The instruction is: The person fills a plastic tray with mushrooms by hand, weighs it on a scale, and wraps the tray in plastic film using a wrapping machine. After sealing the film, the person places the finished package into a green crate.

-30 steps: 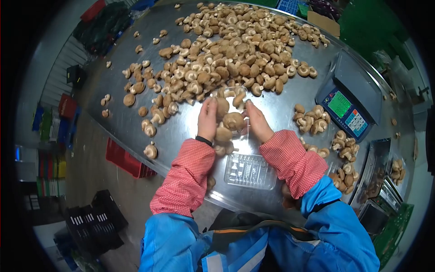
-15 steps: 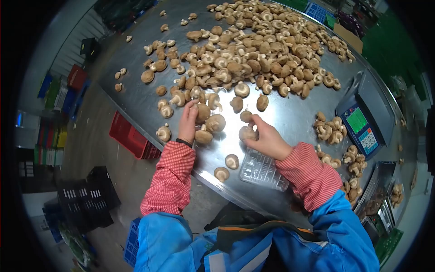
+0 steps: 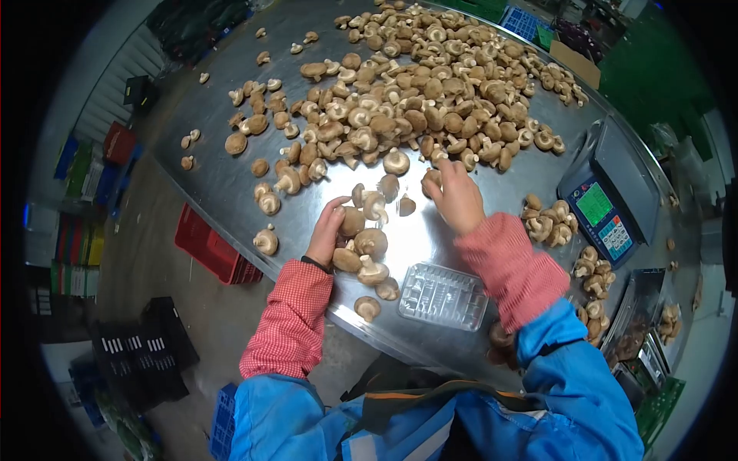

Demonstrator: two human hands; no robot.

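Observation:
My left hand [image 3: 326,232] curls against the side of a small group of brown shiitake mushrooms, with a rounded mushroom cap [image 3: 352,222] against its fingers. More caps and a stem-up mushroom [image 3: 373,272] lie beside it; whether a tray sits under them I cannot make out. Farther right, my right hand [image 3: 458,201] has its fingertips closed on a single mushroom [image 3: 432,181] near the front of the pile. Between the hands lies a loose mushroom [image 3: 407,206]. A clear plastic tray [image 3: 443,296] rests on the metal table below my right wrist.
A large mushroom pile [image 3: 430,92] covers the table's far part. At the right stands a digital scale [image 3: 607,219] with a green display, small mushroom groups [image 3: 550,223] near it. A red crate [image 3: 206,244] is below the left edge, black crates [image 3: 146,346] on the floor.
My right hand has let go of a mushroom, now stem-up in the group by my left hand, and moved up toward the pile onto another one. My left hand stays beside the group.

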